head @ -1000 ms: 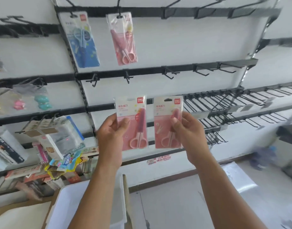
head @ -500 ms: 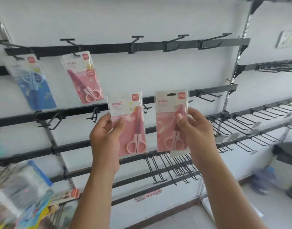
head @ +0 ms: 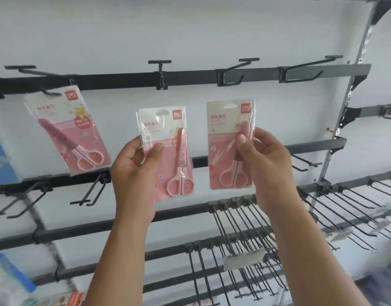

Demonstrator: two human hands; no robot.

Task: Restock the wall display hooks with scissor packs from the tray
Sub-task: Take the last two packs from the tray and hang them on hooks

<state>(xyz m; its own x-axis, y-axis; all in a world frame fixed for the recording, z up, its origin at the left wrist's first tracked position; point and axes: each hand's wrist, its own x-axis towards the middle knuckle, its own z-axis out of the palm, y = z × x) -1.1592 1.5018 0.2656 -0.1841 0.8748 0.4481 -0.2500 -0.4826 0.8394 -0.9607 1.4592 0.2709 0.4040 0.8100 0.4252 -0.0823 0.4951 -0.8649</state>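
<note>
Holding one scissor pack per hand, both raised in front of the wall display. Left hand (head: 132,171) grip: thumb pressed on the front of the left pack (head: 168,151), fingers behind it, pinching its left edge. Right hand (head: 267,164) grip: thumb on the front of the right pack (head: 231,144), fingers wrapped behind its right edge, pinching it. Both packs upright, side by side, apart, not on any hook.

Contents: each pack is a clear sleeve over a card, pink below and pale on top, red logo in the top right corner, hang slot in the top edge. Each holds one pair of pink scissors, handles down. Print too blurred to read.

Around:
- Top rail (head: 190,77) above both packs, dark, runs across the wall. Centre hook (head: 160,71) sits bare just above the left pack; two more bare hooks (head: 236,71) to the right of it.
- Hung pack (head: 68,133) on the rail's left hook, tilted, pink scissors inside, handles low right. Left of the left hand, well apart.
- Blue pack (head: 1,160) at the left frame edge, mostly cut off.
- Middle rail (head: 311,144) passes behind both hands and packs; bare hooks stick out of it on both sides.
- Lower rails carry dense rows of long thin pegs (head: 234,228), bare, between and below the forearms. Right forearm covers part of them.
- Upright post (head: 344,102) at right carries the rail ends.
- Bottom left corner: blurred coloured goods, cannot tell what.

Tray not in view.
</note>
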